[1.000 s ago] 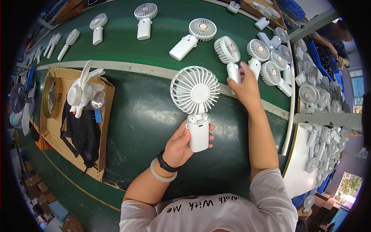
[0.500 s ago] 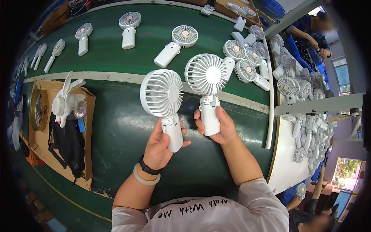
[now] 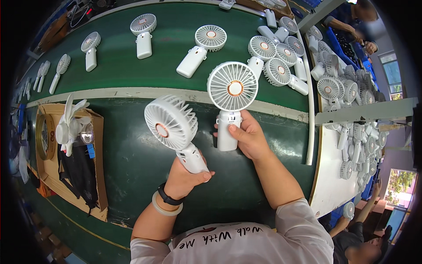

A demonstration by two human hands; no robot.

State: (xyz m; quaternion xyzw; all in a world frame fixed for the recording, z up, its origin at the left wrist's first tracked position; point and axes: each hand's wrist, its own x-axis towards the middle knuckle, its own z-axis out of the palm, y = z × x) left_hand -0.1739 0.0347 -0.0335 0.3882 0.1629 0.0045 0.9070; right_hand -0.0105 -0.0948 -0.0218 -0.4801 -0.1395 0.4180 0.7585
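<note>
My left hand [image 3: 182,180] is closed around the handle of a white handheld fan [image 3: 172,122], whose round head tilts to the left and shows a copper-ringed centre. In my right hand [image 3: 251,137] a second white handheld fan [image 3: 232,90] stands upright, its front grille and copper ring turned up to me. My right thumb lies across that fan's handle, and the two fan heads are apart. Past them, a similar fan [image 3: 191,61] lies on the green belt [image 3: 176,44]. The fingers behind both handles are partly hidden.
A cardboard box [image 3: 101,176] at left holds a black bag [image 3: 79,171] and a white bladed part [image 3: 68,127]. Many fans [image 3: 278,71] are heaped at the belt's right end, more on the white table [image 3: 329,189]. A metal post [image 3: 365,115] and co-workers are at right.
Both fans have been turned over in my hands, from their white-centred backs to their copper-ringed fronts. The left fan has swung left and tilted; my left wrist has rotated.
</note>
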